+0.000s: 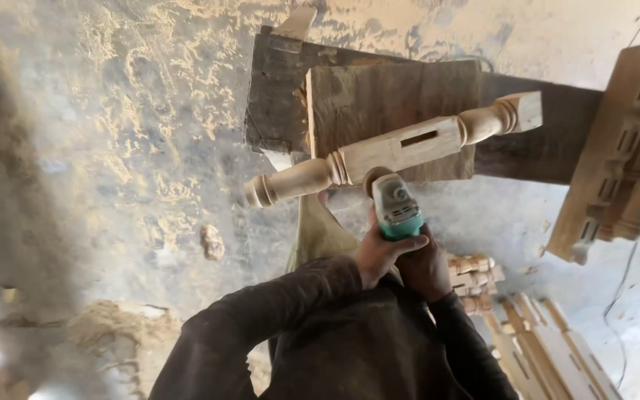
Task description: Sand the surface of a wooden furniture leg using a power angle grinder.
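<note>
A pale turned wooden leg [394, 148] with a rectangular mortise slot lies across a dark wooden block [390, 96] on a low bench. Both my hands grip a teal and grey angle grinder [395, 207]. My left hand [381, 252] wraps its body from the left, and my right hand [425, 267] holds it from the right and behind. The grinder's disc end touches the square section of the leg from below. My dark sleeves fill the lower middle of the view.
Sawdust covers the concrete floor [135, 148]. More turned legs and slotted boards [624, 163] lean at the right. Small cut wooden pieces [475, 278] and flat slats [550, 348] lie at lower right. A thin cable [620, 296] runs along the floor at right.
</note>
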